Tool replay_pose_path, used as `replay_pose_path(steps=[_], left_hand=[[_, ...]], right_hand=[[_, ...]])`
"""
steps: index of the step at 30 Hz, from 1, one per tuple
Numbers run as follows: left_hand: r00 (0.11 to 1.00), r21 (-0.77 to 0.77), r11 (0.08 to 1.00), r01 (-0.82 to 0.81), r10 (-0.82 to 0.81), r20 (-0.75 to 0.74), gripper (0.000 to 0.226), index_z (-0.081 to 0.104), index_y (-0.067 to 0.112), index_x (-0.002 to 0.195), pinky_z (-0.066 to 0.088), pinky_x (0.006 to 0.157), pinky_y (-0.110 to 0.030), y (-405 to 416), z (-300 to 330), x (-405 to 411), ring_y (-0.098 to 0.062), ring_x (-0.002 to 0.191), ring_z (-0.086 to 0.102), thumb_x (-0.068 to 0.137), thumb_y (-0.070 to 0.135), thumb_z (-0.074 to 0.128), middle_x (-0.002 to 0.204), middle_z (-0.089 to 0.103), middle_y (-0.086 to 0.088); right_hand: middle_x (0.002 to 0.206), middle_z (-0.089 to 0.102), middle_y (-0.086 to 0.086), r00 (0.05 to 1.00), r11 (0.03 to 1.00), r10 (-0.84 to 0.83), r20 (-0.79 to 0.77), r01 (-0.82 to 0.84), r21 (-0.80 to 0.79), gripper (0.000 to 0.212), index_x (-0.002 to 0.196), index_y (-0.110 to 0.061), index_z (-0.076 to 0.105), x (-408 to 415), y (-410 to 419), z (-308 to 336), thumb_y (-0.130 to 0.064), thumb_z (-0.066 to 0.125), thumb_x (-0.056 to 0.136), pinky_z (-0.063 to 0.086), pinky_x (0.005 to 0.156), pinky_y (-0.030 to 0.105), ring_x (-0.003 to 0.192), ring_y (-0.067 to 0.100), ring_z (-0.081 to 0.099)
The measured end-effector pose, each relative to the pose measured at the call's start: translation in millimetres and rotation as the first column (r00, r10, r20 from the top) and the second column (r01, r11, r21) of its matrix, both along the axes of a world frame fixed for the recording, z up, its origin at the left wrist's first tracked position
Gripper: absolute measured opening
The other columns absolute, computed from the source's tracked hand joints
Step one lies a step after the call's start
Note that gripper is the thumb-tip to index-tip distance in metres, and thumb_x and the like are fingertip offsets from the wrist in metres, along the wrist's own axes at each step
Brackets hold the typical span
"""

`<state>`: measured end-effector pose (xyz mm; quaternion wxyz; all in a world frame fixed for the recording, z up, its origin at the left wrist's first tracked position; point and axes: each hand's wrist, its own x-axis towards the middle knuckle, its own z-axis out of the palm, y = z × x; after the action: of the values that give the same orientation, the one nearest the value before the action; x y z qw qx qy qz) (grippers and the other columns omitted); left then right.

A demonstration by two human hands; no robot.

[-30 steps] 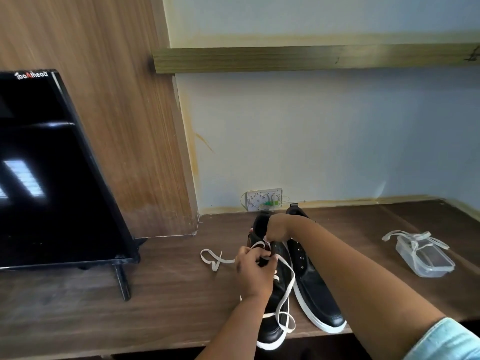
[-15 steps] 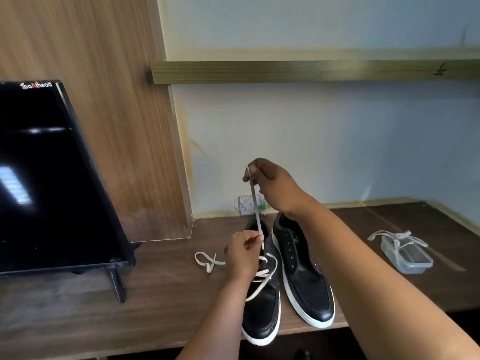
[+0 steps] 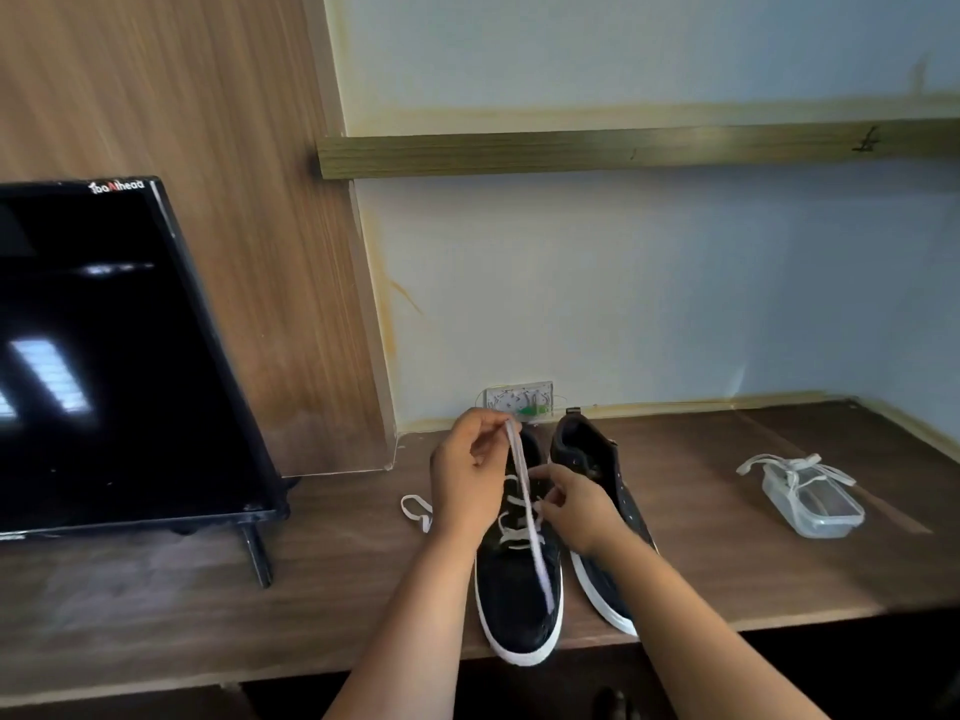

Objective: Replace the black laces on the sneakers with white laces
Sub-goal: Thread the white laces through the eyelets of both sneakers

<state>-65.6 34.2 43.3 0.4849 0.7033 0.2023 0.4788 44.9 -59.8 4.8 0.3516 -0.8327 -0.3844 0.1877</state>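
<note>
Two black sneakers with white soles stand side by side on the wooden desk (image 3: 156,605), toes toward me. The left sneaker (image 3: 519,589) has a white lace (image 3: 530,517) threaded across several eyelets. My left hand (image 3: 467,480) pinches one end of that lace above the shoe's heel; the strand runs down over the toe. My right hand (image 3: 576,506) pinches the lace at the eyelets. The right sneaker (image 3: 587,454) shows bare eyelets with no lace, and my right forearm covers its front. The lace's other end (image 3: 415,511) loops on the desk left of my left hand.
A clear plastic container (image 3: 821,511) sits at the right with a second white lace (image 3: 789,467) draped over it. A black monitor (image 3: 104,356) on a stand fills the left. A wall socket (image 3: 519,402) sits behind the shoes, and a wooden shelf (image 3: 623,148) above.
My right hand came down from high above the shoe to the eyelets. My left hand moved up and now holds the lace end that the right hand had pulled upward.
</note>
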Motion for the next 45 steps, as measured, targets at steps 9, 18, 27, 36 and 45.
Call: replay_pose_path(steps=[9,18,27,36,45], left_hand=[[0.92,-0.567,0.766,0.304,-0.082,0.383,0.021,0.058,0.014,0.078,0.031,0.06,-0.022,-6.5,20.9,-32.1,-0.011,0.076,0.058,0.09,0.0,0.047,0.07,0.064,0.004],[0.9,-0.725,0.6,0.339,0.019,0.437,0.023,0.059,0.008,0.077,0.039,0.066,-0.021,18.4,10.2,-36.3,-0.008,0.06,0.055,0.092,0.008,0.041,0.074,0.064,-0.005],[0.932,-0.307,0.949,-0.069,-0.049,-0.36,0.034,0.065,0.028,0.098,0.048,0.079,-0.025,21.4,-45.3,-3.4,-0.006,0.091,0.061,0.082,0.058,0.064,0.102,0.067,0.01],[0.919,-0.324,0.942,-0.087,-0.049,-0.39,0.018,0.067,0.019,0.074,0.042,0.054,-0.014,26.9,-63.3,21.4,-0.003,0.058,0.058,0.09,0.014,0.064,0.067,0.066,0.008],[0.653,-0.108,0.896,-0.43,0.226,-0.723,0.047,0.056,0.014,0.119,0.042,0.096,-0.036,56.2,-62.6,-0.2,-0.029,0.115,0.048,0.089,0.05,0.053,0.123,0.051,-0.012]], right_hand=[[0.085,0.065,-0.002,0.985,0.982,-0.027,0.171,-0.006,0.189,0.006,0.088,-0.018,0.073,3.2,14.2,-2.1,-0.013,0.07,0.085,0.042,0.068,0.015,0.072,0.005,0.057],[0.096,0.056,0.0,0.961,0.986,-0.055,0.271,0.008,0.169,0.009,0.092,-0.01,0.073,13.6,25.3,14.3,-0.015,0.066,0.09,0.046,0.084,0.026,0.087,0.017,0.056],[0.089,0.06,0.001,0.939,0.953,-0.038,0.342,-0.069,0.295,0.009,0.091,-0.009,0.072,16.5,37.1,31.4,-0.008,0.064,0.087,0.04,0.073,0.021,0.081,0.016,0.056],[0.092,0.072,-0.006,0.99,0.916,-0.003,-0.138,0.058,0.396,0.024,0.109,-0.027,0.066,25.8,23.6,10.6,-0.01,0.063,0.091,0.051,0.084,0.02,0.087,0.004,0.068],[0.088,0.061,-0.003,0.998,0.979,0.026,0.054,-0.037,0.202,0.036,0.123,-0.03,0.056,27.5,2.0,-32.7,-0.01,0.057,0.092,0.05,0.083,0.027,0.082,0.012,0.059]])
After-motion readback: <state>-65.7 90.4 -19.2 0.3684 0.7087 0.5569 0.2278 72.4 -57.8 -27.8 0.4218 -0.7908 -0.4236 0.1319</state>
